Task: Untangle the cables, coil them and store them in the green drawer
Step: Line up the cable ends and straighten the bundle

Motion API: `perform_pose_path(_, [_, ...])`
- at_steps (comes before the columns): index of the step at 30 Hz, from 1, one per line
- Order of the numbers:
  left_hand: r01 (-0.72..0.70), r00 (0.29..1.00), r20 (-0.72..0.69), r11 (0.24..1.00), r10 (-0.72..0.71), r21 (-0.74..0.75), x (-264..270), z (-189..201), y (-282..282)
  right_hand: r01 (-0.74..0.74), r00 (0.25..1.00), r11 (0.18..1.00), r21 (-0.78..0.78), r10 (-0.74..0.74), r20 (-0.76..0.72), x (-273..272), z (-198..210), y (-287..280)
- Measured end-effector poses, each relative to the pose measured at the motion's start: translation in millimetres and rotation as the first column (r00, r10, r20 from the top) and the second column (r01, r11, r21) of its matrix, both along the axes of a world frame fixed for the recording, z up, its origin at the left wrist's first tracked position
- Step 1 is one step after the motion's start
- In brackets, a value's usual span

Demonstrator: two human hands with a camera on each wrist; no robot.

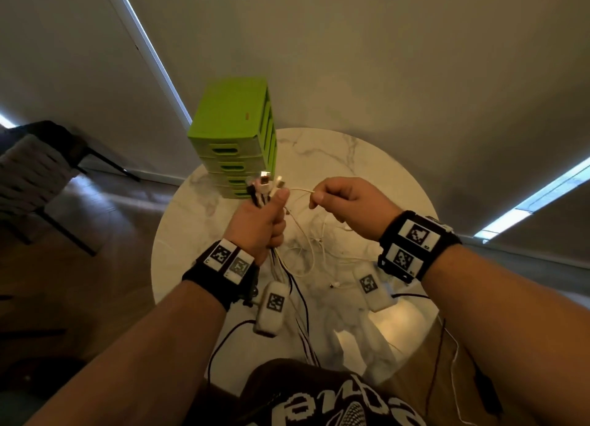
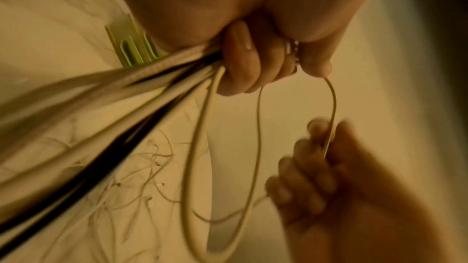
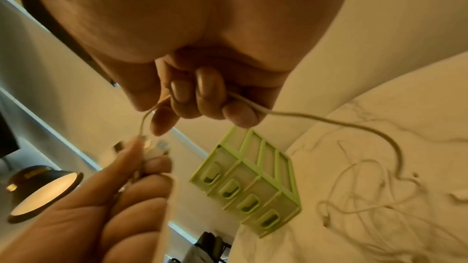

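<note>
My left hand (image 1: 269, 216) grips a bundle of white and black cables (image 1: 289, 280) upright above the round marble table (image 1: 367, 157), with several plug ends (image 1: 266, 183) sticking out above the thumb. In the left wrist view the left hand (image 2: 243, 63) clamps the same bundle of cables (image 2: 142, 91). My right hand (image 1: 338, 199) pinches one thin white cable (image 1: 301, 190) that runs from the left fist. The right wrist view shows the right hand (image 3: 202, 99) curled round that white cable (image 3: 329, 121). A green drawer unit (image 1: 236, 138) with all drawers closed stands at the table's far left.
Loose thin white cables (image 1: 319, 243) lie tangled on the table under my hands. A dark chair (image 1: 35, 170) stands on the wooden floor to the left. A lit lamp (image 3: 43, 191) appears in the right wrist view.
</note>
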State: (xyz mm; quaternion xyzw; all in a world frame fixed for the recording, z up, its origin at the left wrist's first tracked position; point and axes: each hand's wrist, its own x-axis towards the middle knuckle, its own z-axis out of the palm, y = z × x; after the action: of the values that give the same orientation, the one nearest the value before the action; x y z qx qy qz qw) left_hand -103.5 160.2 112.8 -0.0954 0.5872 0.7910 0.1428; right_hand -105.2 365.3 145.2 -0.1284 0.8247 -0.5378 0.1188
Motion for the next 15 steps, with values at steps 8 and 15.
perform_pose_path(8, [-0.500,0.863,0.126,0.795,0.489,0.344,-20,-5,-65,0.100,0.975,0.944,0.313,-0.156,0.159,20,-87,57])
perform_pose_path(15, [-0.527,0.849,0.162,0.780,0.504,0.336,-17,-13,-68,0.382,0.923,0.880,0.281,-0.379,-0.067,11,-67,66])
